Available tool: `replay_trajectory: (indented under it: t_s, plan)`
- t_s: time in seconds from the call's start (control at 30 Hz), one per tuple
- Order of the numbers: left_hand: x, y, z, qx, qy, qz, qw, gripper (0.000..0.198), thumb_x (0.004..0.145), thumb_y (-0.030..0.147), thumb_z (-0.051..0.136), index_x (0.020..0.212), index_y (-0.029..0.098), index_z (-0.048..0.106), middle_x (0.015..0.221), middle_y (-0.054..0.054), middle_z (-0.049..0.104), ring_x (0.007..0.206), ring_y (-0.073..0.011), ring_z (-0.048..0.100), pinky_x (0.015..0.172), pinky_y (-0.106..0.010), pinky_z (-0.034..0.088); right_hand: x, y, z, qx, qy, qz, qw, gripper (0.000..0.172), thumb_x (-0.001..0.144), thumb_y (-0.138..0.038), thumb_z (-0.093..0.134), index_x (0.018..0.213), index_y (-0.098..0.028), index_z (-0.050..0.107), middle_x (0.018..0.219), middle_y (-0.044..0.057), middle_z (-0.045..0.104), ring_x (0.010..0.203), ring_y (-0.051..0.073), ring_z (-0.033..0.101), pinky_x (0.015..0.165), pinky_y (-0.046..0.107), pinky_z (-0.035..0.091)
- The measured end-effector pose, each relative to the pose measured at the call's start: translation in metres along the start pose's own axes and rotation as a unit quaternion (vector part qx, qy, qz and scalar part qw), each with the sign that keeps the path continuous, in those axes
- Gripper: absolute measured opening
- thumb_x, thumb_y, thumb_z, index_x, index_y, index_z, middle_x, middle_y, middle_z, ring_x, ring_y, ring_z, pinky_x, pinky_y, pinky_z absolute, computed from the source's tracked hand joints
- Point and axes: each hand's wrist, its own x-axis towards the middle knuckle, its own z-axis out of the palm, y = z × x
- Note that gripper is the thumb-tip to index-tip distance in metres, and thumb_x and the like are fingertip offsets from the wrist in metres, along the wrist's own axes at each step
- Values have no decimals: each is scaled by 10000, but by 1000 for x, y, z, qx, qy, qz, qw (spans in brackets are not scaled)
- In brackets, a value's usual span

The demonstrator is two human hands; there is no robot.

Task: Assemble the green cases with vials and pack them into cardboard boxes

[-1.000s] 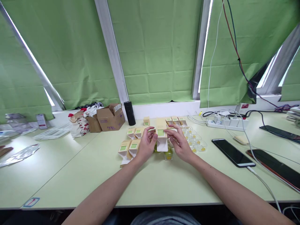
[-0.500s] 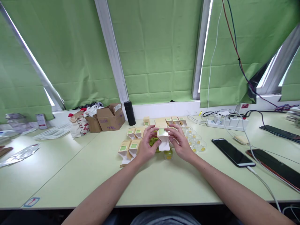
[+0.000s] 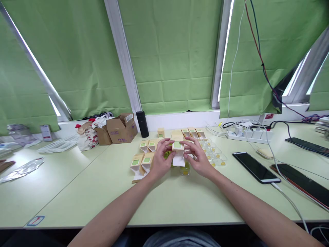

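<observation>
Between my two hands is a small cream carton (image 3: 178, 145) with a green label, its white flap hanging open toward me. My left hand (image 3: 162, 158) grips the carton's left side, thumb near the flap. From the right, my right hand (image 3: 197, 157) holds the other side with bent fingers. Just below and behind the carton stands a small clear jar (image 3: 185, 169) with yellow-green contents, partly covered. More cartons with open flaps (image 3: 147, 161) stand left of my left hand. Several clear cups with yellow spots (image 3: 217, 158) sit right of my right hand.
Farther back are a closed small box (image 3: 160, 132), a row of open cartons (image 3: 192, 133), a black cylinder (image 3: 142, 124) and a cardboard box (image 3: 121, 129). On the right lie a phone (image 3: 256, 167) on a cable and a white power strip (image 3: 248, 136).
My right thumb has shifted in toward the carton's flap, and the flap now faces me more squarely. Both hands stay on the carton in nearly the same place.
</observation>
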Motion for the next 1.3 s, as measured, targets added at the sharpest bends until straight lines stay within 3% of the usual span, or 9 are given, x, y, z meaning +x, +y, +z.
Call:
replay_trajectory:
  t_s: [0.33, 1.07, 1.17, 1.3]
  plan:
    - [-1, -1, 1, 7, 7, 8, 1000, 336, 1001, 269, 692, 1337, 284, 691, 1494, -113, 499, 1177, -224, 691, 1035, -398, 591, 1, 1, 2, 18, 6, 18, 1000, 393, 999, -436, 717, 1385, -370, 680, 1571, 106, 404, 1084, 221, 718, 951, 460, 669]
    - [-4, 3, 3, 63, -10, 25, 998, 353, 999, 269, 699, 1350, 287, 667, 1433, -110, 515, 924, -147, 651, 922, -385, 615, 2, 1, 5, 2, 46, 16, 999, 306, 1042, -470, 650, 1314, -337, 697, 1495, 121, 479, 974, 192, 710, 876, 422, 674]
    - [-4, 8, 1, 69, -26, 34, 997, 396, 1021, 355, 686, 1411, 299, 648, 1449, -120, 508, 1042, -192, 650, 982, -407, 592, 3, 0, 5, 4, 53, 21, 998, 305, 1040, -472, 651, 1306, -331, 697, 1502, 119, 484, 956, 182, 703, 871, 410, 675]
    - [-4, 14, -4, 58, -92, 39, 993, 590, 1034, 538, 627, 1582, 341, 531, 1565, -145, 436, 1345, -311, 544, 1120, -482, 515, 4, 4, 3, 16, 62, 31, 997, 327, 1039, -488, 648, 1321, -326, 683, 1515, 125, 484, 940, 173, 709, 874, 398, 674]
